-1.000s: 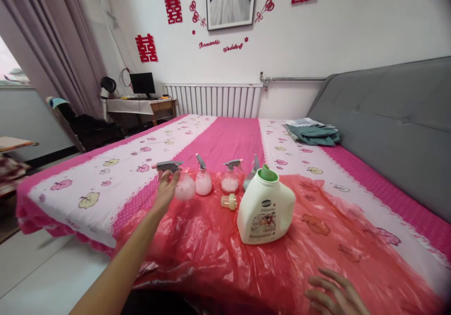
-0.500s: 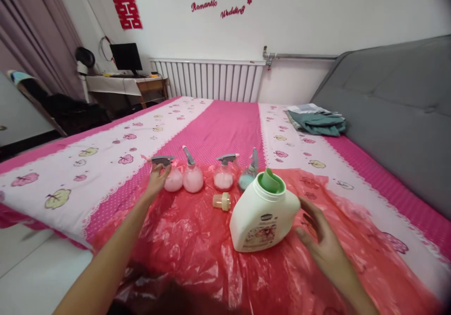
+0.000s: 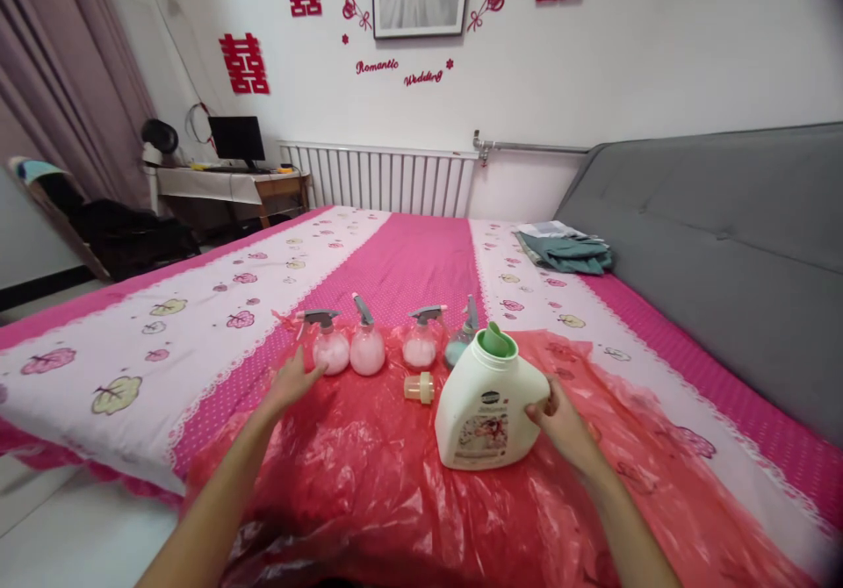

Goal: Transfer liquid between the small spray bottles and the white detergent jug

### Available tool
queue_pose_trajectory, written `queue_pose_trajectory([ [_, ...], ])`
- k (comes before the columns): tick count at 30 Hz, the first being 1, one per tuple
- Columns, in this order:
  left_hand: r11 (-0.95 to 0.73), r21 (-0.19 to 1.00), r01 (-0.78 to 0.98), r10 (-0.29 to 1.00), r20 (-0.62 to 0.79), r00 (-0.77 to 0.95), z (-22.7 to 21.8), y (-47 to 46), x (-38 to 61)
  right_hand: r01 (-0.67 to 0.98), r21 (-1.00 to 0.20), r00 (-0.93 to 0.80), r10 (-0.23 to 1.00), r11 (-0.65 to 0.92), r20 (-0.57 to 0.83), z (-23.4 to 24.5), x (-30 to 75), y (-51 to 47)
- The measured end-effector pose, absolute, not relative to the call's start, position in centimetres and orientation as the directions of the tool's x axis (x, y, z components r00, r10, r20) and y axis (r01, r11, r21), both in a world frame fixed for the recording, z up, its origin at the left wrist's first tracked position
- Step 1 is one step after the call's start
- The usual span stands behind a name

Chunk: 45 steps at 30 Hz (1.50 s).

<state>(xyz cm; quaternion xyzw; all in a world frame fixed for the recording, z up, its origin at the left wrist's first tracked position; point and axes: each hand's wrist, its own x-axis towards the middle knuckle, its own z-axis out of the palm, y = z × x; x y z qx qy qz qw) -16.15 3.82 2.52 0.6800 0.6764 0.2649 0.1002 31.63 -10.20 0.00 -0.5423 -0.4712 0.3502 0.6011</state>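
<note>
My left hand (image 3: 294, 383) is beside the leftmost spray bottle (image 3: 331, 354), thumb and fingers apart, its thumb close to the round pink body. Whether it touches the bottle I cannot tell. At the right, my right hand (image 3: 559, 417) is closed on the handle side of a white detergent jug (image 3: 487, 412), which stands upright. The jug has no cap on, and a green spout (image 3: 499, 340) shows in its mouth. A second pink spray bottle (image 3: 367, 351), a paler one (image 3: 419, 347) and a blue-green one (image 3: 456, 348), partly behind the jug, continue the row. Left of the jug lies a clear cap (image 3: 419, 388).
Red plastic sheeting (image 3: 356, 474) lies wrinkled under the bottles on a pink and white bed (image 3: 428, 246). Folded clothes (image 3: 570, 250) rest near the grey headboard (image 3: 711, 228). Behind the bed are a radiator (image 3: 375, 180) and a desk with a monitor (image 3: 235, 139).
My right hand has closed on the jug's handle side, where it was open beside it. My left hand has come down from the leftmost sprayer head to beside its body. The view has tilted up.
</note>
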Motion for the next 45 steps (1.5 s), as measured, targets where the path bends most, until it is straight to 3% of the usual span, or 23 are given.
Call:
queue_pose_trajectory([
  [5, -0.109, 0.476, 0.873, 0.979, 0.204, 0.011, 2.8, -1.8, -14.4, 0.071, -0.987, 0.333, 0.929, 0.147, 0.162, -0.3, 31.3, -11.4],
  [9, -0.345, 0.467, 0.814, 0.938, 0.192, 0.288, 2.5, -4.3, -7.9, 0.055, -0.99, 0.4, 0.905, 0.13, 0.141, -1.1, 31.8, -12.4],
  [13, -0.458, 0.425, 0.781, 0.883, 0.117, 0.454, 2.2, -2.9, -1.8, 0.085, -0.991, 0.514, 0.847, 0.106, 0.135, -1.4, 33.6, -13.7],
  [18, -0.472, 0.354, 0.807, 0.861, -0.01, 0.508, 1.8, 0.3, 1.4, 0.143, -0.989, 0.585, 0.803, 0.04, 0.117, -1.2, 34.9, -15.0],
  [24, -0.448, 0.261, 0.855, 0.872, -0.082, 0.482, 1.4, 0.8, 2.4, 0.127, -0.991, 0.64, 0.761, 0.033, 0.108, -2.0, 34.5, -14.6],
  [34, -0.256, 0.206, 0.944, 0.966, 0.014, 0.259, 0.8, -0.6, 0.3, 0.12, -0.99, 0.741, 0.671, -0.075, 0.039, -2.0, 34.6, -14.5],
  [40, -0.311, 0.312, 0.898, 0.95, 0.122, 0.287, 1.8, 1.1, 2.1, 0.108, -0.99, 0.714, 0.701, -0.093, 0.012, -0.2, 34.5, -14.5],
  [45, -0.244, 0.453, 0.857, 0.964, 0.213, 0.162, 2.1, 6.4, 5.3, 0.114, -0.991, 0.675, 0.737, -0.067, 0.028, 0.6, 34.0, -14.8],
])
